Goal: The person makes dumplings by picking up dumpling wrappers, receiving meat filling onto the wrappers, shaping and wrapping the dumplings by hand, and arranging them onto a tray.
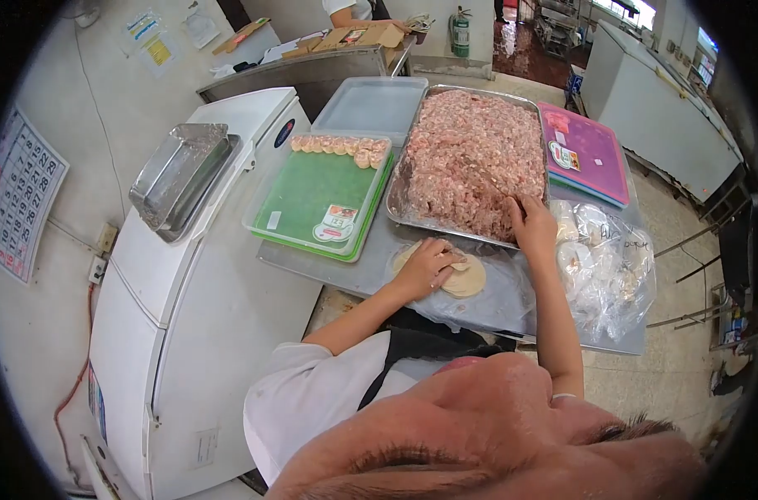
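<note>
My left hand [433, 265] is closed over round dough wrappers [465, 282], which lie in a stack on clear plastic at the table's near edge. One wrapper seems folded up in its fingers. A large metal tray [470, 232] heaped with ground meat [479, 154] stands just beyond. At the tray's near right corner my right hand [533, 223] reaches in, its fingers closed together at the meat; what they grip is hidden. Left of the tray, a row of filled dumplings [337, 146] sits along the far edge of a green-based plastic container [312, 200].
Plastic bags of pale round packs [600, 258] lie to the right. Purple lids [587, 154] are stacked behind them, and a translucent container [370, 108] stands at the back. A white freezer [220, 350] with metal pans [183, 179] borders the left. Another person [354, 12] stands beyond.
</note>
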Demonstrator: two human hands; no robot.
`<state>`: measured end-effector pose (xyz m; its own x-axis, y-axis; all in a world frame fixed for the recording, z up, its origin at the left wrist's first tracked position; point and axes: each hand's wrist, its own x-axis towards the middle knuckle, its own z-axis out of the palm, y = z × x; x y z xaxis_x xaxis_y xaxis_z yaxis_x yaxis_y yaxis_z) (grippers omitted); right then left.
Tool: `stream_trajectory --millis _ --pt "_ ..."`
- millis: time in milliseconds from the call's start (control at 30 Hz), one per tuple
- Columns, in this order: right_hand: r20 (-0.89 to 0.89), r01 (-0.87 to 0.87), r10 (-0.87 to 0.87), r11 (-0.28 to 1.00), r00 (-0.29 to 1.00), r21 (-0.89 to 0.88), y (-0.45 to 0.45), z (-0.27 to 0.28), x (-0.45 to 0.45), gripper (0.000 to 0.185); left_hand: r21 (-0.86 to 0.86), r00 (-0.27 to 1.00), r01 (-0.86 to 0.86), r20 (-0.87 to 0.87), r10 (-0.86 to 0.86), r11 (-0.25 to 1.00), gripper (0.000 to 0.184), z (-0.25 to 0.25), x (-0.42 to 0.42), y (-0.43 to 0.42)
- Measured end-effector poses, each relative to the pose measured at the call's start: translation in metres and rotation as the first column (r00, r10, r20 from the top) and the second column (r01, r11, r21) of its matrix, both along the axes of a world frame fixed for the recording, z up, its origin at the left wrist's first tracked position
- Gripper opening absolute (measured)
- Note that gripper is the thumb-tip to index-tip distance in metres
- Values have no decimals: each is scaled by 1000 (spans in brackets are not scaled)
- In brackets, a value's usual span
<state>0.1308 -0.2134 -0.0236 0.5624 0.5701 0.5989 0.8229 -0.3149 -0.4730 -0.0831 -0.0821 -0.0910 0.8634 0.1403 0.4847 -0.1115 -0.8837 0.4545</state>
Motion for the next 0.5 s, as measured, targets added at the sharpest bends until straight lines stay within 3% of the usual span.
stream_trajectory --millis 200,300,400,500 --pt "18 16 -16 1000 1000 10 0 2 -2 24 -201 1000 21 15 -19 979 27 14 -3 5" --pt "5 25 -25 999 1000 -36 0 -2 1 24 -76 984 6 179 8 997 22 20 -3 11" --pt "27 20 -20 1000 999 -7 1 -5 3 25 -400 978 -46 167 122 915 16 27 -2 9" --pt "-6 30 -30 997 1000 -70 0 -1 2 25 -662 982 -150 -11 190 734 18 21 -1 19"
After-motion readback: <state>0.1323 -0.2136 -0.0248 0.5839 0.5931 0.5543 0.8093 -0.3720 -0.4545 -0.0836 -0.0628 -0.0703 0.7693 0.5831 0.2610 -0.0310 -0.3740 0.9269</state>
